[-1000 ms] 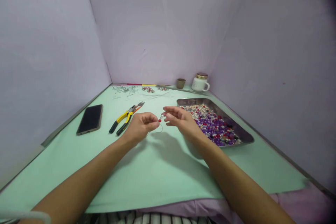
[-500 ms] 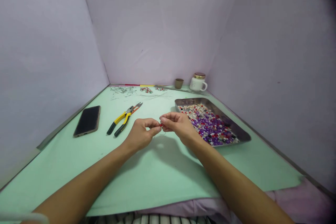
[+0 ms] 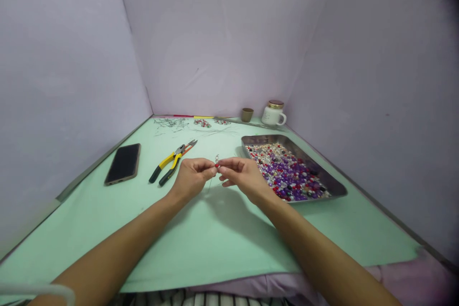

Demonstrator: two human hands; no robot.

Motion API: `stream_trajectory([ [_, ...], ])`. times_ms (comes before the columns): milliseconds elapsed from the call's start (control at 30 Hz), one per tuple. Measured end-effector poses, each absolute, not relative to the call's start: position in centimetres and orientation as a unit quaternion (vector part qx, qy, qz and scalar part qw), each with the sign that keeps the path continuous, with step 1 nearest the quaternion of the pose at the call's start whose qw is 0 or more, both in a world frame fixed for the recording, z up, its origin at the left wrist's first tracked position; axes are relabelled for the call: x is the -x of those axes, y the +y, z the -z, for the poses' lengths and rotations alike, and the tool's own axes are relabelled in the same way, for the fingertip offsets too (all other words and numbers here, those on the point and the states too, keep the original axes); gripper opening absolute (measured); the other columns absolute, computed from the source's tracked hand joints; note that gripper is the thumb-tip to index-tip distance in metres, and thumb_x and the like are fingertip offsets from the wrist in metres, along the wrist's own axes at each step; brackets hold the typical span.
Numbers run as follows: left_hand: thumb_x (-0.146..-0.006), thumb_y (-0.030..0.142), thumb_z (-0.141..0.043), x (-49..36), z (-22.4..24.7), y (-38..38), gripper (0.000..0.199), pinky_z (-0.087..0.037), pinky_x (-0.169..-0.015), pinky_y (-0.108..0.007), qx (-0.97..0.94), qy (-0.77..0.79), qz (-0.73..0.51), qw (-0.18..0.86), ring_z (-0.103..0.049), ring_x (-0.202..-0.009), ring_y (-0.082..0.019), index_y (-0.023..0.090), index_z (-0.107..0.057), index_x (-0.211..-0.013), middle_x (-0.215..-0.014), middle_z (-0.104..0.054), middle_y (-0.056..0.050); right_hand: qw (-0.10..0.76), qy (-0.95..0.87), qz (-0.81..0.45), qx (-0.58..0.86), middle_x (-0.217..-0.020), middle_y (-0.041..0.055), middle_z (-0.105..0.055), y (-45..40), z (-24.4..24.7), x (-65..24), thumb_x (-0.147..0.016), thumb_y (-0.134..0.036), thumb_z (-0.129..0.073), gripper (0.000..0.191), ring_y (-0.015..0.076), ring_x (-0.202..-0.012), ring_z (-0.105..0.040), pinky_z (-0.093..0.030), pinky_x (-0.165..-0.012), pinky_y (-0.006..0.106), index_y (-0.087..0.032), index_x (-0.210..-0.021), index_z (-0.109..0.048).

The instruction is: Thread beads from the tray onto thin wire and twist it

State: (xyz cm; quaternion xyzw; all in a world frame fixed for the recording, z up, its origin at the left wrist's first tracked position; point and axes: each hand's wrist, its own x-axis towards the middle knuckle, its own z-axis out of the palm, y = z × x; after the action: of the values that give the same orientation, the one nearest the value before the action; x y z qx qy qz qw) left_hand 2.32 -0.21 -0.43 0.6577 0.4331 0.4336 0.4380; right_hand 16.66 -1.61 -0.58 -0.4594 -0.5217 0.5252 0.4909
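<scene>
Between my two hands, above the middle of the table, is a small beaded wire piece [image 3: 217,165] with a red bead and several pale beads standing up from it. Thin wire ends hang below it. My left hand [image 3: 193,177] is closed, thumb and forefinger pinching the piece from the left. My right hand [image 3: 245,177] meets it from the right, its thumb and forefinger pinched at the red bead and the other fingers loosely curled. Right of my right hand lies a metal tray [image 3: 333,186] of loose purple, red, white and gold beads [image 3: 290,172].
Yellow-and-black pliers [image 3: 172,162] and a phone [image 3: 124,164] lie on the left. At the back are cut wires [image 3: 172,123], beaded pieces [image 3: 202,123], a small brown cup [image 3: 247,114] and a lidded white mug [image 3: 273,115]. Pale walls enclose the table [image 3: 215,239].
The beaded piece has turned between my fingers, so its pale beads now show above the red one. My right fingers have spread a little, and wire ends show lower down.
</scene>
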Motion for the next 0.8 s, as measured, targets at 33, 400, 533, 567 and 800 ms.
stream_trajectory([
  [33, -0.062, 0.023, -0.057, -2.3, 0.4, -0.2, 0.012, -0.032, -0.048, -0.020, -0.657, 0.433, -0.433, 0.440, -0.040, -0.049, -0.007, 0.012, -0.059, -0.057, -0.050, -0.051, 0.003, 0.487, -0.534, -0.513, 0.464, -0.068, 0.0039, -0.062, -1.6, 0.7, -16.7, -0.061, -0.030, -0.064, 0.024, 0.0124, -0.058, -0.057, -0.049, -0.056, 0.029, -0.013, -0.077, -0.063],
  [400, -0.060, 0.019, -0.056, -2.1, -0.7, -0.4, 0.009, -0.031, -0.046, -0.020, -0.671, 0.444, -0.368, 0.466, -0.040, -0.045, -0.007, 0.012, -0.057, -0.054, -0.045, -0.048, 0.003, 0.485, -0.607, -0.453, 0.437, -0.059, 0.0002, -0.058, -1.6, 1.2, -17.0, -0.064, -0.025, -0.059, 0.012, 0.0109, -0.051, -0.056, -0.049, -0.050, 0.025, -0.014, -0.066, -0.060],
  [533, -0.059, 0.018, -0.056, -1.9, 0.0, -0.2, 0.008, -0.030, -0.046, -0.020, -0.671, 0.417, -0.371, 0.487, -0.038, -0.046, -0.006, 0.012, -0.056, -0.054, -0.046, -0.048, 0.003, 0.481, -0.616, -0.455, 0.428, -0.055, -0.0016, -0.056, -1.7, 1.1, -17.2, -0.064, -0.025, -0.059, 0.011, 0.0088, -0.045, -0.053, -0.047, -0.044, 0.023, -0.014, -0.065, -0.060],
  [567, -0.059, 0.018, -0.056, -1.8, 0.1, -0.1, 0.007, -0.031, -0.047, -0.020, -0.671, 0.409, -0.371, 0.494, -0.038, -0.046, -0.006, 0.012, -0.055, -0.054, -0.047, -0.048, 0.003, 0.481, -0.616, -0.455, 0.427, -0.054, -0.0021, -0.055, -1.7, 1.1, -17.2, -0.064, -0.025, -0.059, 0.012, 0.0082, -0.043, -0.052, -0.045, -0.042, 0.022, -0.014, -0.065, -0.060],
  [800, -0.061, 0.021, -0.054, -1.9, -0.2, 0.0, 0.010, -0.034, -0.048, -0.021, -0.695, 0.424, -0.368, 0.450, -0.041, -0.046, -0.007, 0.013, -0.056, -0.056, -0.048, -0.048, 0.003, 0.502, -0.567, -0.506, 0.413, -0.059, -0.0006, -0.058, -1.3, 1.4, -17.1, -0.062, -0.030, -0.063, 0.017, 0.0090, -0.052, -0.053, -0.046, -0.055, 0.025, -0.014, -0.067, -0.061],
])
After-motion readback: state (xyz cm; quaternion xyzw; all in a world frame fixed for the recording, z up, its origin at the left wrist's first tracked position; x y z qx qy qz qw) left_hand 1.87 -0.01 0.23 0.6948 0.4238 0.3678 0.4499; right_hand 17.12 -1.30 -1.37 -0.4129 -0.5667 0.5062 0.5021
